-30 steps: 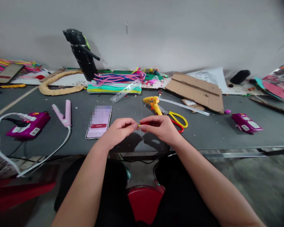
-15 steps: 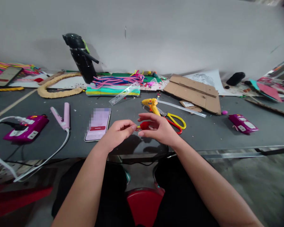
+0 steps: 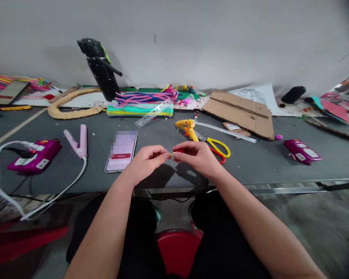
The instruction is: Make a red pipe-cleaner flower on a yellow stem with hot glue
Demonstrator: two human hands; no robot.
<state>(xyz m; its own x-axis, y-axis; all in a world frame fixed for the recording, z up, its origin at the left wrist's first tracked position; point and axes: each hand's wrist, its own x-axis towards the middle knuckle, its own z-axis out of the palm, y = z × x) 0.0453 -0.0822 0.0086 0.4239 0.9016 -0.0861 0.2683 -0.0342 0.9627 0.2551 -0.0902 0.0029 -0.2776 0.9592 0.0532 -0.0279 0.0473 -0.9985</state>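
Note:
My left hand (image 3: 148,162) is closed in a pinch at the small yellow end of a red piece (image 3: 178,150). My right hand (image 3: 198,157) closes thumb and fingers around the red part, hiding most of it, so its exact kind cannot be made out. Both sets of fingertips nearly meet above the grey table. Just beyond my right hand lie a yellow hot glue gun (image 3: 187,126) and scissors with one yellow and one red handle (image 3: 229,150). To the left of my left hand, a smartphone (image 3: 121,155) lies face up.
A pink hair straightener (image 3: 83,141) and purple power strips (image 3: 43,157) (image 3: 302,152) lie at either side. Behind are a black flask (image 3: 100,73), pipe cleaners (image 3: 139,106), a clear ruler (image 3: 154,113) and cardboard (image 3: 241,114). The table's front edge runs below my hands.
My right hand's fingers have closed from a looser curve into a pinch around the red piece, covering more of it. My left hand keeps its pinch. The view has shifted slightly.

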